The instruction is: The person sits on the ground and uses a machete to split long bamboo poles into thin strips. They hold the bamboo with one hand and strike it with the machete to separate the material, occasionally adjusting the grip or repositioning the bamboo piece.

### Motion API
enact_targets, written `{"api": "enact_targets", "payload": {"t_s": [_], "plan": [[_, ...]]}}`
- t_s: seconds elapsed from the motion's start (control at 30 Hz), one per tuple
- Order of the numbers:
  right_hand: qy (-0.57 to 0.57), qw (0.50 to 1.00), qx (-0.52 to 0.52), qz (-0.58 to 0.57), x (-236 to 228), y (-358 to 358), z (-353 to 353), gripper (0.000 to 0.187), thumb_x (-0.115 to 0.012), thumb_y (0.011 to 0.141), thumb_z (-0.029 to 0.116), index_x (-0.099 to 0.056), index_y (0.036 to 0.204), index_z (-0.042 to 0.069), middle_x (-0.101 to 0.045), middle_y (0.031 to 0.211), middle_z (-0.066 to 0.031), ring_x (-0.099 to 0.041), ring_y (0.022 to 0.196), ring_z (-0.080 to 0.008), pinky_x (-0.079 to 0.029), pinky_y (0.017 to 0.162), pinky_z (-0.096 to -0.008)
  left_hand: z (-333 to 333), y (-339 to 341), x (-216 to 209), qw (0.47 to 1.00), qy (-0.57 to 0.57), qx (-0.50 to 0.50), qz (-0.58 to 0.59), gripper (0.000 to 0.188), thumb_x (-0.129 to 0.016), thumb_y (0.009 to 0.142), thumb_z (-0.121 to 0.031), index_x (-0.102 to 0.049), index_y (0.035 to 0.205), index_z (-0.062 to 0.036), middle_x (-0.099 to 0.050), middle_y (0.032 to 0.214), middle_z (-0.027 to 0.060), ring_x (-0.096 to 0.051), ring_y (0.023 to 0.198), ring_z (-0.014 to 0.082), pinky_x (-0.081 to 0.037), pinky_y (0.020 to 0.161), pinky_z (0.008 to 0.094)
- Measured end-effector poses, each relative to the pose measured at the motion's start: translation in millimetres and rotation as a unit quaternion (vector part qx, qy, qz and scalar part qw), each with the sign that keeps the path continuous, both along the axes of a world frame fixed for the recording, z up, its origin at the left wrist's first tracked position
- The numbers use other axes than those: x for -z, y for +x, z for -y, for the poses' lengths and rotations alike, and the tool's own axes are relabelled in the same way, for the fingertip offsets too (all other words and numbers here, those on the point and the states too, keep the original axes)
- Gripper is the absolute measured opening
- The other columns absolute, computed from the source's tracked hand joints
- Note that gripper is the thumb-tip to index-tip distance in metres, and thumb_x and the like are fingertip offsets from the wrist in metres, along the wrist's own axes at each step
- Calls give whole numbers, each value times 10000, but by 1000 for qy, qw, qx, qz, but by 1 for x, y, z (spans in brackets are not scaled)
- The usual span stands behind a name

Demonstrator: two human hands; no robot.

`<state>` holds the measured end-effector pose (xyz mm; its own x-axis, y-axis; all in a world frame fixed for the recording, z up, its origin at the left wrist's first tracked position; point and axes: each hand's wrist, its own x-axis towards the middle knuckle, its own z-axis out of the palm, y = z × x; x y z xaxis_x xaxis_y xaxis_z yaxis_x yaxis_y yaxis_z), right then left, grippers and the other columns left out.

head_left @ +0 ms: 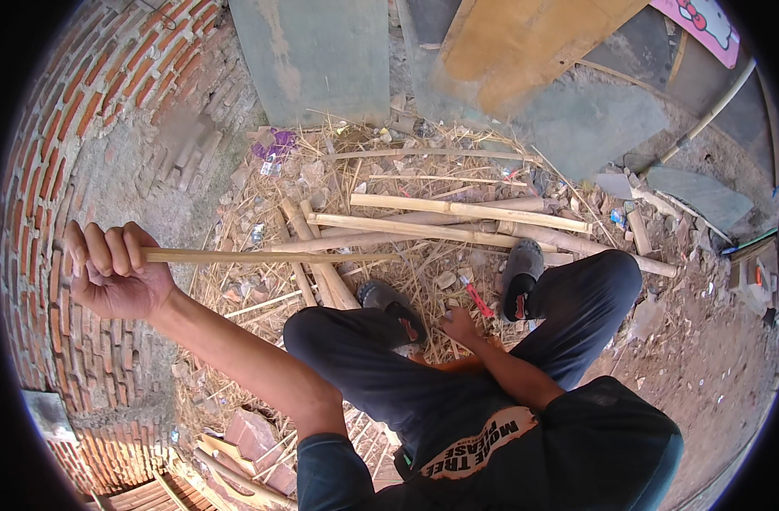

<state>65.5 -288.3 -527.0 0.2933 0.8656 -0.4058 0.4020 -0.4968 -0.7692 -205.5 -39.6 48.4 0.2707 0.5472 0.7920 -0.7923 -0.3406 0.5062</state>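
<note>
My left hand (121, 277) is raised at the far left with its fingers curled round one end of a thin bamboo strip (270, 256). The strip points right, level across the view, its other end above the straw and bamboo pieces. Low between my knees, my right hand (459, 325) is closed; whatever it may hold is hidden. Just beyond it lies a narrow red object (477, 298) whose kind I cannot make out. Split bamboo lengths (470, 209) and a round bamboo pole (568, 242) lie crosswise beyond my shoes.
A brick wall (66, 162) rises at the left. Grey boards (317, 64) and a tan board (526, 51) stand at the back. Straw, rubble and a purple wrapper (276, 143) litter the ground. My dark shoes (520, 277) rest near the bamboo.
</note>
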Motion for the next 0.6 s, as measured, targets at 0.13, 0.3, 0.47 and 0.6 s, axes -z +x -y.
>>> {"api": "enact_targets", "payload": {"t_s": [0.13,0.3,0.47,0.6], "plan": [[-52,995,-77,25,8,0,9,311,-631,806,259,-722,843,-37,-709,926,-270,-679,934,-468,-549,856,-510,1,-3,3,1000,-1,9,1,150,-561,935,-89,-423,880,-110,-367,627,-39,-278,474,59,-286,444,242],[-59,992,-93,59,47,26,18,295,-607,819,251,-733,859,-13,-716,931,-254,-680,924,-459,-544,863,-511,-1,1,1,1000,13,14,-8,143,-559,927,-75,-424,892,-105,-374,635,-37,-299,483,62,-306,459,244],[-76,996,-44,-9,16,8,-3,317,-631,817,246,-713,975,-17,-694,950,-300,-668,942,-472,-545,868,-521,1,-14,3,1000,8,4,-9,137,-558,935,-80,-428,897,-101,-368,639,-37,-301,488,61,-315,473,244],[-77,995,44,54,110,27,25,327,-631,810,268,-712,951,-15,-694,908,-290,-670,925,-471,-548,858,-521,-13,15,-1,999,23,32,2,130,-555,944,-86,-432,904,-102,-367,641,-36,-301,493,57,-307,464,240]]}}
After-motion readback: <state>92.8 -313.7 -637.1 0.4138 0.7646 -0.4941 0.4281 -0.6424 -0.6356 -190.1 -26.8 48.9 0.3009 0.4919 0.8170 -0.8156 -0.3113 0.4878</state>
